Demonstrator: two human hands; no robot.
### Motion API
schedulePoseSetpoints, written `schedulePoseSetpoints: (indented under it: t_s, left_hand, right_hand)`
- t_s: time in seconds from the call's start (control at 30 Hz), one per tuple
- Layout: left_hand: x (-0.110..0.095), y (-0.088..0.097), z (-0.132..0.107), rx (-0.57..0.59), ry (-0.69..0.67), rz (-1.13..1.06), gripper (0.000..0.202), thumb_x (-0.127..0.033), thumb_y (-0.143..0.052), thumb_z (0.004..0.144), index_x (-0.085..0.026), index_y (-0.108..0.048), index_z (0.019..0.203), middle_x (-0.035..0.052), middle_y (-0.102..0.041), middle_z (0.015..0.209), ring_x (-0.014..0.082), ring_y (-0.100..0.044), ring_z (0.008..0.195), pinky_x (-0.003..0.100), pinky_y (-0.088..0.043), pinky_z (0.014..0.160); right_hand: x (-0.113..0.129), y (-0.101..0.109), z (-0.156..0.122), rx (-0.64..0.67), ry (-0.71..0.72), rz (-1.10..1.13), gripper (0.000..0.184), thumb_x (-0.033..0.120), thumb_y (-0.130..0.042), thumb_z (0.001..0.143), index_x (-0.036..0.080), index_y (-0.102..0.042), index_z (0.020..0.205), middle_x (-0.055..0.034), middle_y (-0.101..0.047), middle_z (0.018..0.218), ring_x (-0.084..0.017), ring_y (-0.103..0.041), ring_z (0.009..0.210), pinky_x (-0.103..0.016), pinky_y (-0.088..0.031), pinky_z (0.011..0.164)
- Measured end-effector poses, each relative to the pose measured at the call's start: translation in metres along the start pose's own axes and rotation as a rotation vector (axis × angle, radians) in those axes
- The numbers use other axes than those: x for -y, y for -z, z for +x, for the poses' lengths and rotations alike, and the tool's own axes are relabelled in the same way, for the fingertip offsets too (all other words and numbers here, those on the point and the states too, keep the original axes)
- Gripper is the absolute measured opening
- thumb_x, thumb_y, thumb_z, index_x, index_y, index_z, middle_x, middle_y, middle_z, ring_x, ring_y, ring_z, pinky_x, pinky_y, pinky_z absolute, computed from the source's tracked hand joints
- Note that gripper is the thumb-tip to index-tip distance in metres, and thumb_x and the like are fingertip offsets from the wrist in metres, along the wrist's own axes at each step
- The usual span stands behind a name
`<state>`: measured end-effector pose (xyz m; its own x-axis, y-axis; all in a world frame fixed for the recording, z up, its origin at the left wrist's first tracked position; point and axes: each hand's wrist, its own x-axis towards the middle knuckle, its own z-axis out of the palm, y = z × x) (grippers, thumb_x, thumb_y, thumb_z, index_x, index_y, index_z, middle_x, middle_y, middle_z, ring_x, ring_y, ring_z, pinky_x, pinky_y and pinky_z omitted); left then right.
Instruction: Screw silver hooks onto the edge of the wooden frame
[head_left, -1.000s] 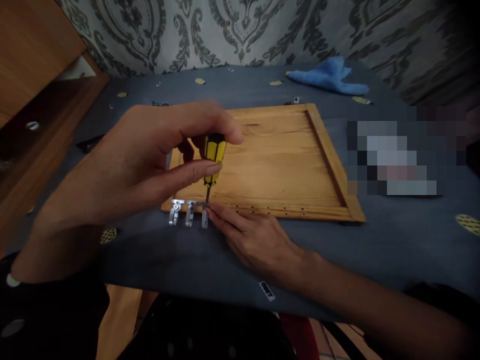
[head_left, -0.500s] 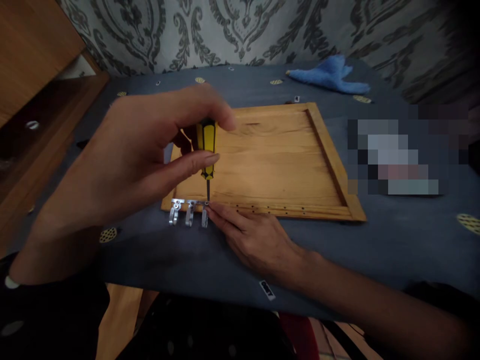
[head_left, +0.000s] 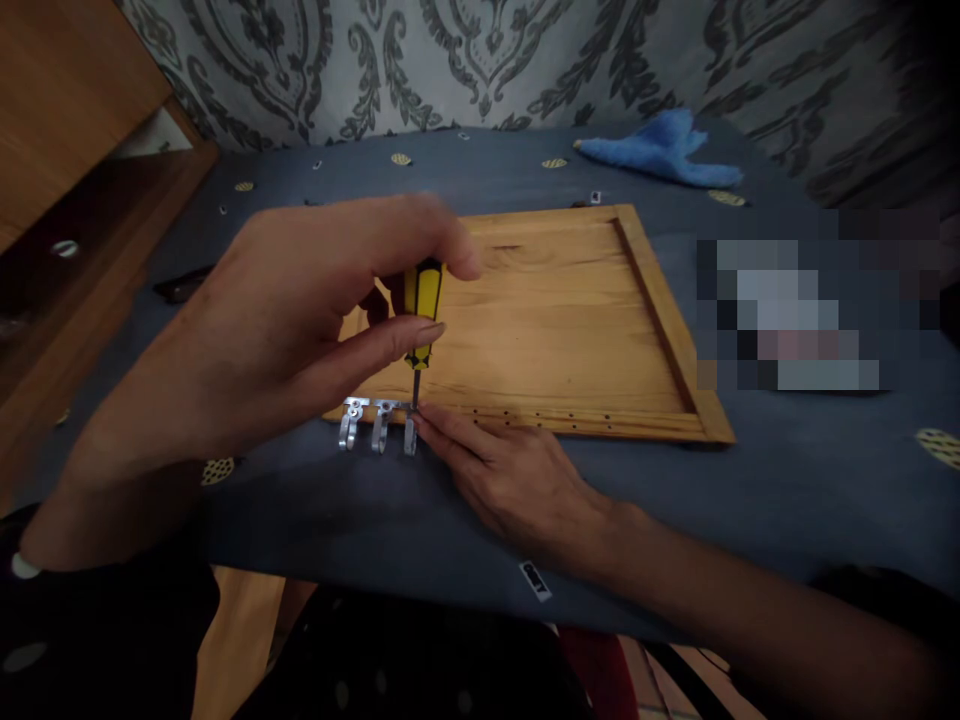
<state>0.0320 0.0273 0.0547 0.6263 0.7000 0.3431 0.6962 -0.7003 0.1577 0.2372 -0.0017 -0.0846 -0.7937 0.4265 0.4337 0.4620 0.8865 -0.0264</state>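
- Head view, centre: the left hand (head_left: pixel 262 330) pinches the yellow-and-black handle of a screwdriver (head_left: pixel 424 300) between thumb and fingertips. The other fingers curl loosely above it.
- The screwdriver stands almost upright, with its thin shaft running down to the near edge of the board (head_left: pixel 555 320). This probably keeps the tip square in a screw head, though the screw is too small to make out.
- Lower centre: the right hand (head_left: pixel 517 480) lies low on the counter (head_left: pixel 787 470) with its fingers (head_left: pixel 450 432) stretched out. The tips touch the last of three hooks (head_left: pixel 379 425), right beside the screwdriver tip. They seem to steady that hook against the wood, but whether they pinch it cannot be told.
- The hooks hang side by side over the board's near-left edge. A row of holes (head_left: pixel 536 415) runs rightward along the same edge.
- The board lies flat on the dark cloth, probably so that the downward push meets firm support.
- Upper right: a blue rag (head_left: pixel 660 150) lies well apart from the hands.
- Upper left: a wooden cabinet (head_left: pixel 60 90) stands beside the counter.
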Motion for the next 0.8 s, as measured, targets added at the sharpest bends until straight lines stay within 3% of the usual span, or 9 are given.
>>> schedulePoseSetpoints:
  t_s: [0.27,0.67,0.8]
  left_hand:
    - [-0.0026,0.0005,0.0001,-0.005,-0.007,-0.020,0.021,-0.021,-0.057,0.095,-0.021,-0.057,0.116,-0.0025,-0.068,0.104,0.0111,-0.066,0.084,0.027,-0.051,0.073]
    - [0.0055,0.0005,0.0015,0.047,-0.028,-0.027,0.021,-0.023,-0.054,0.096,-0.023,-0.057,0.116,-0.0034,-0.068,0.103,0.0098,-0.066,0.079,0.025,-0.052,0.068]
    - [0.0047,0.0017,0.0017,0.045,-0.022,-0.031,0.021,-0.026,-0.052,0.096,-0.026,-0.057,0.117,-0.0029,-0.069,0.104,0.0120,-0.067,0.079,0.027,-0.052,0.067]
  right_hand:
    - [-0.0003,-0.0011,-0.0011,0.031,-0.019,0.046,0.046,0.005,-0.049,0.089,0.005,-0.058,0.134,-0.0168,-0.064,0.135,-0.020,-0.070,0.086,-0.034,-0.060,0.066]
    - [0.0001,0.0004,0.0010,-0.033,0.006,0.004,0.044,0.002,-0.047,0.087,0.002,-0.061,0.129,-0.0144,-0.067,0.131,-0.021,-0.071,0.082,-0.035,-0.060,0.062]
    - [0.0001,-0.0002,-0.0001,-0.002,-0.009,0.023,0.045,0.003,-0.046,0.089,0.004,-0.059,0.132,-0.0156,-0.065,0.133,-0.021,-0.071,0.089,-0.034,-0.061,0.070]
